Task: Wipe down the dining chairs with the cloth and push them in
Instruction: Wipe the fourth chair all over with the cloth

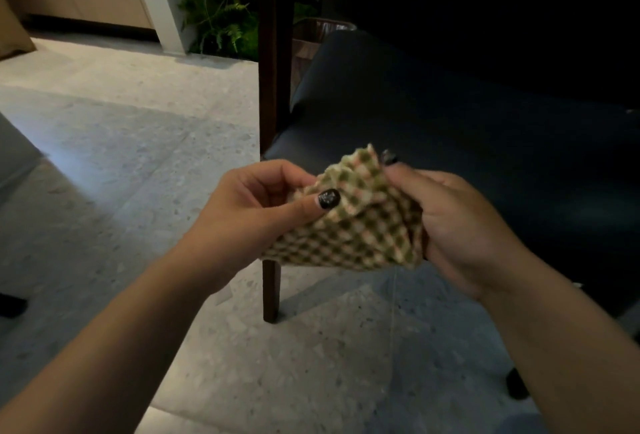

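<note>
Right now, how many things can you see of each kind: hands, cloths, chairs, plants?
Hands: 2, the left hand and the right hand, both holding the cloth.
Cloths: 1, the checked cloth.
Chairs: 1, the dark chair behind the cloth.
Plants: 1 clump of green plants; separate plants cannot be told apart.
Total: 5.

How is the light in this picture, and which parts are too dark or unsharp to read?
Head view: light falls on the floor, both hands and the checked cloth; the dark chair seat and the space above it are almost black; the plants look soft; the wide lens bends the edges.
</note>
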